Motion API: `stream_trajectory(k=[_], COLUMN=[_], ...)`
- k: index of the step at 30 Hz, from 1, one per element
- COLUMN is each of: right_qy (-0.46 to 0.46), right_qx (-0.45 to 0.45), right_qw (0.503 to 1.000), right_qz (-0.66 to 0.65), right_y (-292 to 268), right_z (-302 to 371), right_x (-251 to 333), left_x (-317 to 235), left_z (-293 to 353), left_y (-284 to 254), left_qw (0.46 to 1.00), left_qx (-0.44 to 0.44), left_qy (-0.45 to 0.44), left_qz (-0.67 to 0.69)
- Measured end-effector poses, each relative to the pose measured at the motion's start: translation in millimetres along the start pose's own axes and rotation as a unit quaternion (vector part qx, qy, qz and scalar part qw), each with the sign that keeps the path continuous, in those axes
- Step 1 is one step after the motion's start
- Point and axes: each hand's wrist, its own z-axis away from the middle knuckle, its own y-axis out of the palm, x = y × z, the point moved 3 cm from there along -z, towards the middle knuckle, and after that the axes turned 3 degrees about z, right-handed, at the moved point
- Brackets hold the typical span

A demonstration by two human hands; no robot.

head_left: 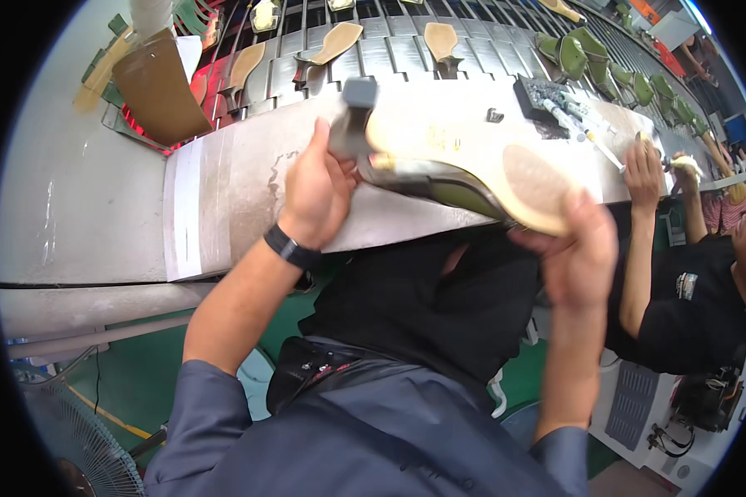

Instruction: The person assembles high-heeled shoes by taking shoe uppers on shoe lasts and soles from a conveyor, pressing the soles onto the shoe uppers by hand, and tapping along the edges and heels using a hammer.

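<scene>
Both hands hold a high-heeled shoe [539, 184] sideways above the work ledge, its pale tan sole turned up. The dark block heel [357, 116] points away from me, and an olive-green upper shows along the near side. My left hand [317, 199], with a black band on its wrist, grips the heel end, thumb raised and fingers partly hidden behind the shoe. At the toe end, my right hand [582, 248] is closed around the edge, somewhat blurred by motion.
Beyond the ledge [257, 166] runs a slatted conveyor with several tan soles [337, 41] and green shoes [588, 54]. A black block [539, 103] and syringes [565, 120] sit at right, near a co-worker's hands [645, 174]. A brown panel [159, 89] stands left; a fan [79, 431] is lower left.
</scene>
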Motion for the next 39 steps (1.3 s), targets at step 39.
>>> stream_trajectory(k=[39], right_qy=[-0.543], right_qx=[0.169], right_qw=[0.695], right_qz=[0.441], right_y=[127], right_z=[-76], right_x=[-45], left_x=[-42], left_z=[-52], left_y=[19], left_qw=[0.894], left_qx=[0.239], left_qy=[0.194], left_qz=[-0.325])
